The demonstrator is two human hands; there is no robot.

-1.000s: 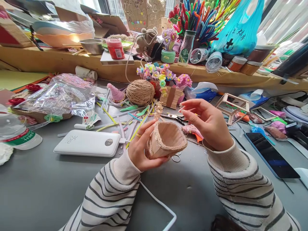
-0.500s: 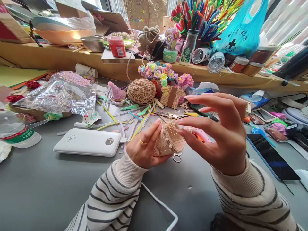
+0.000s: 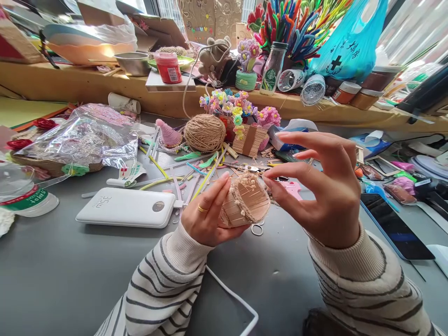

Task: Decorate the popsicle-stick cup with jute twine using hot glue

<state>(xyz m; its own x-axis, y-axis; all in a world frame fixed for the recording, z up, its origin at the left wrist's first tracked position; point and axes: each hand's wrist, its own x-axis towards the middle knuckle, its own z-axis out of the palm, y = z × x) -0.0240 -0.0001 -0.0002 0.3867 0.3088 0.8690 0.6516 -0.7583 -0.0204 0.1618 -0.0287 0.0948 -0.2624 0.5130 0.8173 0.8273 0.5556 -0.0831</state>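
My left hand [image 3: 206,214] is closed around a small craft-stick pot [image 3: 257,198], tilted so that its open mouth faces right and up. Rough twine with little knobbly bits runs around the pot's rim. Just right of the rim, my right hand [image 3: 322,186] has thumb and forefinger pressed together in a pinch, its other fingers raised. Whatever lies between those fingertips is too small to make out. Behind the pot sit a ball of twine [image 3: 205,133] and a bundle of craft sticks [image 3: 250,140]. A scissors handle [image 3: 256,229] shows beneath the pot.
A white power bank [image 3: 126,207] with a cable lies left of my left hand. Pipe-cleaner pieces [image 3: 178,184] litter the table behind it. A plastic bottle [image 3: 28,193] stands far left, a phone [image 3: 397,226] lies right. Jars and a blue bag [image 3: 346,46] line the back ledge.
My right hand has drawn slightly right, away from the pot's rim, its fingertips still together. The pot has turned a little, showing more of its inside. My left hand keeps its grip.
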